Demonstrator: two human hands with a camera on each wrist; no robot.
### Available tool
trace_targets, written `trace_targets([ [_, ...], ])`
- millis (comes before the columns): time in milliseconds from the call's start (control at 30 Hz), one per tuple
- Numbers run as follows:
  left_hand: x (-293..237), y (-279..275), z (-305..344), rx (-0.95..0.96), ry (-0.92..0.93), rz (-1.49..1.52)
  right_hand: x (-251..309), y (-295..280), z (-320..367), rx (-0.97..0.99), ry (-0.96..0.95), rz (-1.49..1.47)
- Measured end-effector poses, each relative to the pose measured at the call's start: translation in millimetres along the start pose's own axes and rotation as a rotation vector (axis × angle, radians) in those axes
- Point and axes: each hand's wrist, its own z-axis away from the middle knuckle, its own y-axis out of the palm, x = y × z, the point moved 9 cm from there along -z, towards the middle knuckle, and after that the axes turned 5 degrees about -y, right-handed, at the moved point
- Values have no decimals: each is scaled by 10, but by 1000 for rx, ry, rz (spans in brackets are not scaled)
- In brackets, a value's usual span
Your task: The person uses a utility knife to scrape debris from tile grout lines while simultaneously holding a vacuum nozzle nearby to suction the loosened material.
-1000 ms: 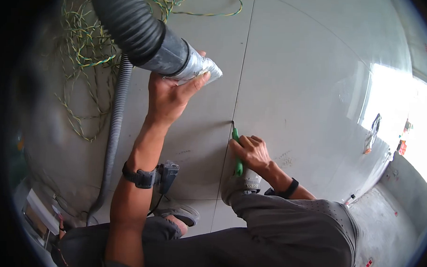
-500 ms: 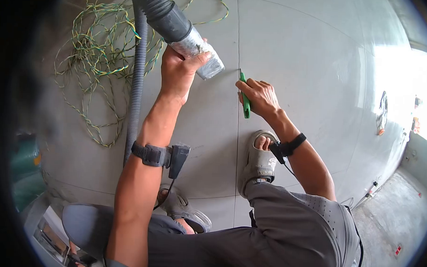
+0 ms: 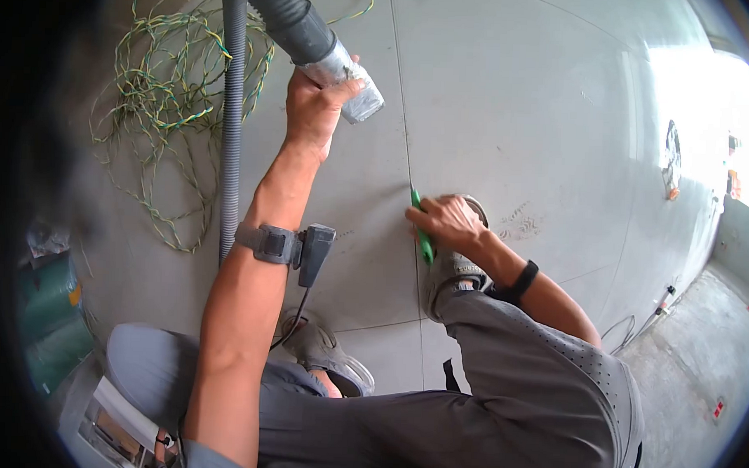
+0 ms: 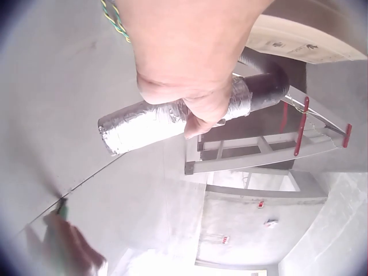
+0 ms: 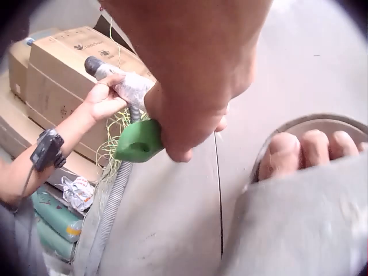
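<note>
My left hand [image 3: 314,112] grips the silver-taped nozzle [image 3: 364,103] of a thick black corrugated hose [image 3: 277,6], its open end tilted down toward the floor. In the left wrist view the fingers wrap round the taped part [image 4: 144,127]. My right hand [image 3: 451,222] holds a slim green-handled tool [image 3: 426,247] with a thin dark tip. That tip meets the dark joint [image 3: 402,111] between two floor tiles. In the right wrist view only the broad green handle end [image 5: 140,142] shows; the palm hides the rest.
A sandalled right foot [image 3: 456,266] stands just beside the right hand. Left of the nozzle lie a grey corrugated hose [image 3: 232,130] and tangled yellow-green wire [image 3: 160,103]. Cardboard boxes [image 5: 69,75] stand beyond, and a ladder [image 4: 253,150] shows in the left wrist view.
The right hand and green tool first moved forward along the joint, then came back toward the foot. The left hand keeps hold of the nozzle, now farther from the tool than half a second ago.
</note>
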Motion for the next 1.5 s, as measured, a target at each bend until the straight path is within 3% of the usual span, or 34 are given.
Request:
trace_targets([
  [100, 193, 128, 98, 86, -31, -39, -14, -81, 246, -30, 74, -162],
  [200, 494, 185, 347, 175, -128, -126, 51, -490, 221, -111, 73, -130],
  [333, 648, 184, 689, 201, -177, -276, 339, -169, 291, -99, 4, 43],
  [400, 683, 167, 794, 232, -191, -300, 506, -40, 366, 20, -69, 28],
  [467, 723, 196, 952, 262, -228, -268, 499, -269, 526, -95, -62, -28],
  [533, 734, 294, 1150, 284, -220, -256, 193, -687, 819, -419, 199, -91],
  [600, 804, 471, 1434, 365, -214, -264, -47, -950, 1147, -507, 472, -72],
  [667, 924, 617, 1760, 469, -175, -300, -177, -1157, 1416, -687, 556, -5],
  [767, 1321, 602, 2068, 475, -369, -404, -219, -1203, 1549, -737, 597, -10],
  [800, 1374, 622, 2072, 479, -374, -406, -186, -1207, 1535, -752, 593, -4],
  [900, 1272, 734, 1801, 490, -67, -399, -106, -1141, 1453, -696, 542, 61],
  [1033, 833, 722, 903, 422, 130, -394, -10, -1194, 1414, -740, 549, 50],
  [1100, 709, 559, 410, 328, 71, -251, -9, -1214, 1453, -773, 559, 41],
  [1200, 624, 468, 273, 270, -49, -97, -50, -1198, 1546, -817, 600, 17],
  [1367, 1067, 381, 1057, 417, -11, -358, -168, -1188, 1600, -844, 644, -8],
  [1467, 942, 555, 1054, 453, -63, -347, -260, -1206, 1547, -855, 633, -32],
  [1500, 920, 526, 874, 422, 11, -323, -277, -1216, 1501, -838, 602, -42],
])
